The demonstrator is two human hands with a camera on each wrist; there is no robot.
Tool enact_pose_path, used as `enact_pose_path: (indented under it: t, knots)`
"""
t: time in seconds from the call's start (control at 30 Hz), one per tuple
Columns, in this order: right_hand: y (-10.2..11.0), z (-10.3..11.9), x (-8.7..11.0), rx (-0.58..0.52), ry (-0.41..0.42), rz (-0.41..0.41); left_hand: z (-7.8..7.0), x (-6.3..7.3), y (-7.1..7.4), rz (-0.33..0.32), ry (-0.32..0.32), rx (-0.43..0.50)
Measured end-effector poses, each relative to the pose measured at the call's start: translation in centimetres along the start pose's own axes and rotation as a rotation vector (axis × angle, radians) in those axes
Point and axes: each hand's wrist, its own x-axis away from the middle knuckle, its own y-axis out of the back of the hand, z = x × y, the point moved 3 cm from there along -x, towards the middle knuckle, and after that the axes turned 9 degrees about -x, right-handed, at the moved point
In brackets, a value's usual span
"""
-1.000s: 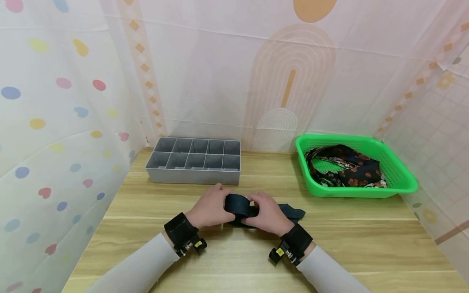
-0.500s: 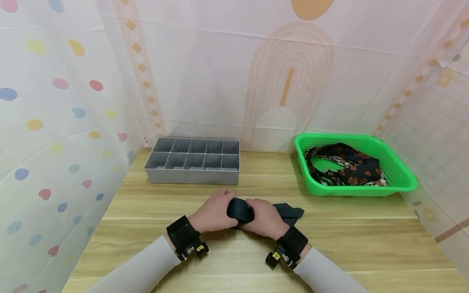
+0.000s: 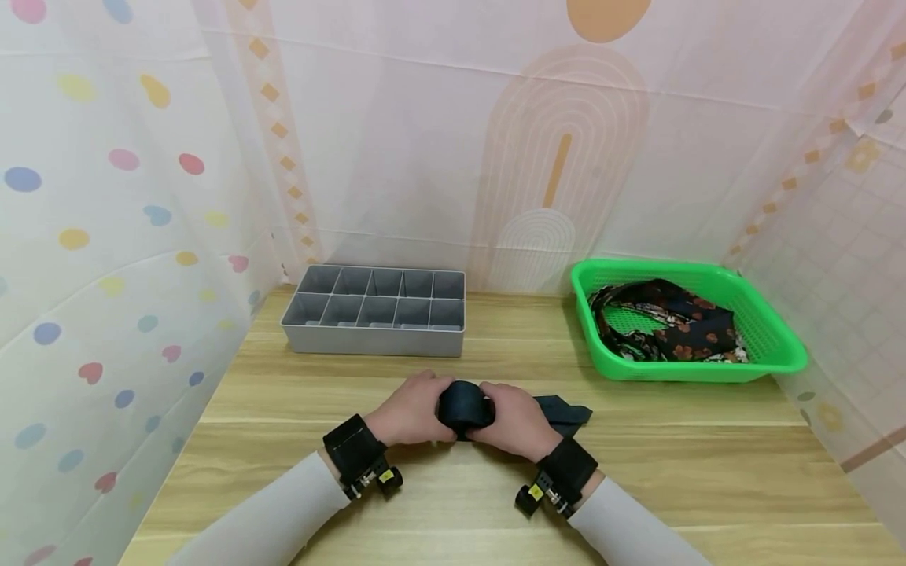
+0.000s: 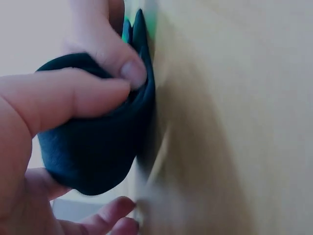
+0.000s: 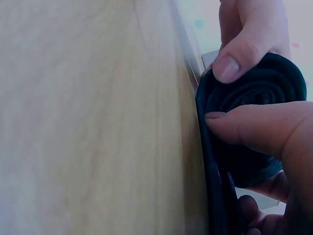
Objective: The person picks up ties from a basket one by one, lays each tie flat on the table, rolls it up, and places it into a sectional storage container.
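Observation:
A dark navy necktie, wound into a thick roll (image 3: 463, 407), sits on the table in front of me. Its flat, pointed tail (image 3: 562, 413) runs out to the right along the wood. My left hand (image 3: 410, 410) grips the roll from the left side, thumb at the near edge and fingers behind. From the right, my right hand (image 3: 519, 422) holds it the same way, partly covering the flat stretch. The right wrist view shows the coiled layers (image 5: 259, 95) in a spiral, with a thumb (image 5: 249, 127) pressed on that end.
A grey divided organizer box (image 3: 375, 342) stands at the back left, just beyond my left hand. At the back right is a green plastic basket (image 3: 602, 358) with dark, flower-patterned fabric (image 3: 697, 334) inside. Printed curtains hang behind and beside the wooden table (image 3: 453, 511).
Both hands have shifted slightly nearer to me along with the roll, and they now close around it more tightly. The tail remains at the right; basket and box stay put.

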Motion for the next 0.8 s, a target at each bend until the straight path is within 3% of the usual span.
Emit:
enact_pose_path:
  t: [0.17,0.4,0.6,0.8]
  knots:
    - [0.2,0.0,0.0,-0.019,0.001,0.028,0.0,0.0,-0.5,-0.017,0.004,0.014]
    - [1.2,0.6,0.0,-0.194,-0.006,0.032,-0.5,0.1,-0.6,-0.035,0.008,-0.020]
    - [1.8,1.3,0.2,-0.181,0.053,-0.029,-0.5,0.0,-0.9,-0.036,0.035,-0.030]
    - [2.5,1.3,0.2,-0.172,0.021,-0.062,-0.3,-0.1,-0.4,-0.054,0.063,0.008]
